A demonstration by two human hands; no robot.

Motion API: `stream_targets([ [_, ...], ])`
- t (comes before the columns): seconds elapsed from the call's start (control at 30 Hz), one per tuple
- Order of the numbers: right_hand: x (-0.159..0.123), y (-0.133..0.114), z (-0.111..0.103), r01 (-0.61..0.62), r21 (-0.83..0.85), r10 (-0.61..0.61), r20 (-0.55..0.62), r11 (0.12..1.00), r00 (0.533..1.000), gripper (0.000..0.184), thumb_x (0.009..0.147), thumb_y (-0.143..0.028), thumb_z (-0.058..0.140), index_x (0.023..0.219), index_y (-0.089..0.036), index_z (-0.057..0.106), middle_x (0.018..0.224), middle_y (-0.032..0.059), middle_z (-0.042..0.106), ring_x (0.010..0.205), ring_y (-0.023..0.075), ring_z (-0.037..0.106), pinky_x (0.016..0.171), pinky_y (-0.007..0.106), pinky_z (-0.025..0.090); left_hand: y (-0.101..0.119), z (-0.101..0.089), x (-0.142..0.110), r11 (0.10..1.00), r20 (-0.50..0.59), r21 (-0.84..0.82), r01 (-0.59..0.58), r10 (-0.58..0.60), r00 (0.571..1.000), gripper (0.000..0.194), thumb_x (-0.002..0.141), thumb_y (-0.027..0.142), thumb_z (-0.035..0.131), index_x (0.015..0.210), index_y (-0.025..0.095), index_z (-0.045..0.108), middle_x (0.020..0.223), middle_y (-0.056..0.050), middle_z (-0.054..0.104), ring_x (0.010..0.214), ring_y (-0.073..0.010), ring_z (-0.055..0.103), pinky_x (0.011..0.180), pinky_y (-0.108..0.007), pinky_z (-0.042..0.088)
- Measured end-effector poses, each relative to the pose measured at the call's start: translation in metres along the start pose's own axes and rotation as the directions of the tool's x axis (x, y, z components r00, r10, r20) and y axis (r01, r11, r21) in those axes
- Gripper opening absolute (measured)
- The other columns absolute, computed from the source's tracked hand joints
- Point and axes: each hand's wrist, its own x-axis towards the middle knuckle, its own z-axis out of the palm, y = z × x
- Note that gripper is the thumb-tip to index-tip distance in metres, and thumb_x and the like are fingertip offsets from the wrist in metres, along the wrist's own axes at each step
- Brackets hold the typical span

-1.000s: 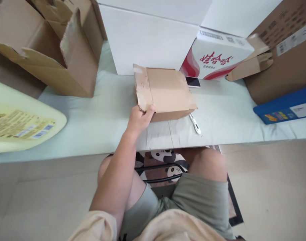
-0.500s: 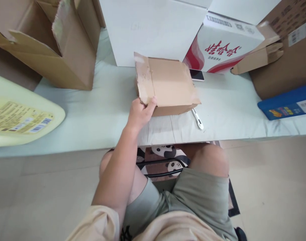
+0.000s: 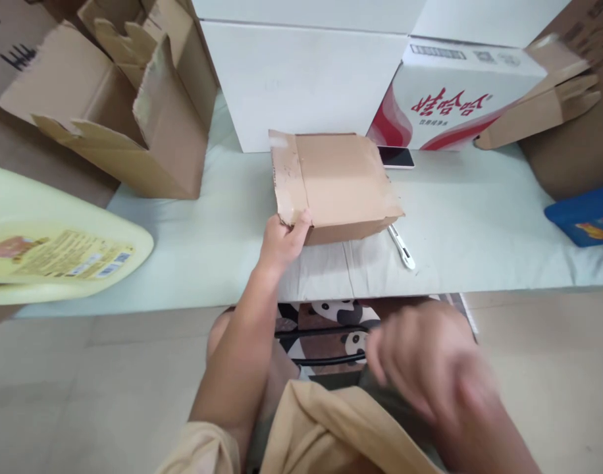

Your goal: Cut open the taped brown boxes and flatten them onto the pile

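Observation:
A small brown cardboard box (image 3: 348, 174) lies on the pale green cloth with a torn flap at its left side. My left hand (image 3: 282, 245) is closed on its near left corner, thumb on top and fingers curled beneath the edge. Over my right knee, apart from the box, is my right hand (image 3: 424, 355). It is smeared by motion, so its fingers are unclear and I cannot tell whether it holds anything. A white utility knife (image 3: 403, 249) lies by the box's near right corner. Behind the box's right side rests a phone (image 3: 397, 158), dark screen up.
White boxes (image 3: 306, 79) stand behind, beside a red-and-white carton (image 3: 454, 99). An open cardboard box (image 3: 168, 141) is at the back left, with a pale yellow jug (image 3: 84, 243) in front of it. At the right is a blue package (image 3: 585, 217).
My right hand has come into view at lower right, moving. My left hand keeps its grip on the box corner. The view has shifted slightly, so the surroundings appear lower.

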Motion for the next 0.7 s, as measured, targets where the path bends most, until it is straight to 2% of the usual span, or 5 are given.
stream_targets([
  [0.1,0.003,0.040,-0.048,-0.384,-0.190,0.149,-0.701,0.904,0.698,0.016,0.097,-0.044,0.070,0.097,-0.028,0.071,0.083,0.0001,0.070,0.076,0.0148,0.067,0.072,0.027,0.055,0.000,0.000,0.001,1.000,-0.022,0.009,0.008,-0.008,1.000,0.036,0.091,0.048,0.054,0.068,0.021,0.056,0.067,-0.002,0.061,0.071,-0.0166,0.060,0.070,-0.028,0.051],
  [0.17,-0.009,0.056,-0.073,-0.493,-0.208,0.051,-0.885,0.845,0.462,0.022,0.091,-0.045,0.074,0.104,-0.028,0.068,0.096,0.0023,0.070,0.093,0.0185,0.069,0.085,0.032,0.057,-0.001,0.000,0.002,1.000,-0.027,0.016,0.021,-0.021,0.999,0.036,0.090,0.049,0.055,0.068,0.021,0.057,0.068,-0.002,0.063,0.073,-0.0176,0.062,0.072,-0.029,0.052],
  [0.23,-0.021,0.067,-0.094,-0.518,-0.197,0.009,-0.930,0.832,0.369,0.036,0.086,-0.047,0.077,0.114,-0.029,0.062,0.119,0.0062,0.069,0.116,0.0240,0.067,0.103,0.042,0.056,-0.001,0.001,0.002,1.000,-0.027,-0.011,0.025,-0.025,0.999,0.035,0.088,0.051,0.058,0.070,0.021,0.061,0.074,-0.003,0.068,0.080,-0.0195,0.066,0.077,-0.030,0.054],
  [0.43,-0.017,0.088,-0.124,-0.434,-0.221,-0.018,-0.905,0.873,0.424,0.083,0.072,-0.045,0.085,0.142,-0.033,0.042,0.161,0.0114,0.045,0.151,0.0295,0.045,0.128,0.051,0.036,-0.007,0.010,0.000,0.964,0.028,-0.263,0.037,-0.030,0.999,0.033,0.082,0.054,0.067,0.075,0.022,0.068,0.089,-0.007,0.076,0.102,-0.0256,0.072,0.096,-0.035,0.057],
  [0.7,-0.007,0.080,-0.106,-0.377,-0.255,-0.127,-0.934,0.891,0.333,0.037,0.070,-0.039,0.081,0.097,-0.024,0.060,0.091,0.0025,0.069,0.083,0.0193,0.064,0.077,0.034,0.055,-0.023,0.008,-0.006,0.967,-0.056,-0.253,0.024,-0.039,0.998,0.039,0.081,0.060,0.069,0.073,0.022,0.066,0.078,-0.004,0.069,0.090,-0.0218,0.069,0.094,-0.033,0.055],
])
